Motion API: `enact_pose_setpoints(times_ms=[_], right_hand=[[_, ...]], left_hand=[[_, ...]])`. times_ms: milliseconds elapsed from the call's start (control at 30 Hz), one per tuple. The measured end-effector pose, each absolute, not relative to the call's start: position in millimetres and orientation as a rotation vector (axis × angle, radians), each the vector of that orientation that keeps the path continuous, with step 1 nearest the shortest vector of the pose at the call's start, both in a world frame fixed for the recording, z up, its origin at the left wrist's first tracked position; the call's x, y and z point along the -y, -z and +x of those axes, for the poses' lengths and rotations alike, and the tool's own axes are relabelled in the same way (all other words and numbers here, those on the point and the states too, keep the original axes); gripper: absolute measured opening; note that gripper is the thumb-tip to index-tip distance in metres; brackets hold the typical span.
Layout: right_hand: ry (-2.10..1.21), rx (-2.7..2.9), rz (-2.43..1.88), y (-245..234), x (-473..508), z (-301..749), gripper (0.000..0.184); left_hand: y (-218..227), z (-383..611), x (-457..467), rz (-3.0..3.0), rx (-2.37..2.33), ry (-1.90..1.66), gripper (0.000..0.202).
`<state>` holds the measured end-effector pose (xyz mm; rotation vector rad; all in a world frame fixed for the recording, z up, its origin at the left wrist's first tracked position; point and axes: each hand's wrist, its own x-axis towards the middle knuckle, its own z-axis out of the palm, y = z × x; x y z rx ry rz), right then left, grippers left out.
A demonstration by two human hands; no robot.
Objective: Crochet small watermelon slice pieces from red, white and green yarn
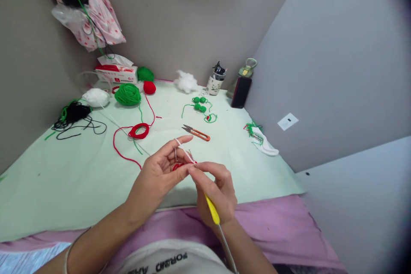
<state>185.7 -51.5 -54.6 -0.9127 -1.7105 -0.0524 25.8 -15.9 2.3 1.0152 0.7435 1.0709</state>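
Note:
My left hand (163,167) is closed in a pinch on a small red crochet piece (177,166), with white yarn (184,150) drawn over its raised index finger. Most of the piece is hidden by the fingers. In my right hand (216,186) is a crochet hook with a yellow handle (212,209); its tip meets the work at my left thumb, and the fingertips of both hands touch there. Just beyond the hands lie orange-handled thread snips (196,132). A ring of red yarn (139,131) rests to the left.
White (96,97), green (127,94) and red yarn balls (149,87) sit at the back left, near a tissue box (117,73) and tangled black yarn (75,113). Behind are green crochet pieces (199,105), white stuffing (186,81), a cup (215,83), and a phone (241,93) against a bottle (247,69).

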Motion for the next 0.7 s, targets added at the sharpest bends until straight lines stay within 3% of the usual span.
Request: enact_pose_setpoints(times_ms=[300,700], right_hand=[[-0.262,1.612,-0.745,35.9,44.6,189.4,0.041],[-0.848,1.211,-0.773,14.6,46.2,195.4,0.020]], left_hand=[[-7.6,15.0,9.3,0.858,-0.641,-0.805,0.066],[-5.4,9.6,9.1,1.121,-0.777,-0.911,0.052]])
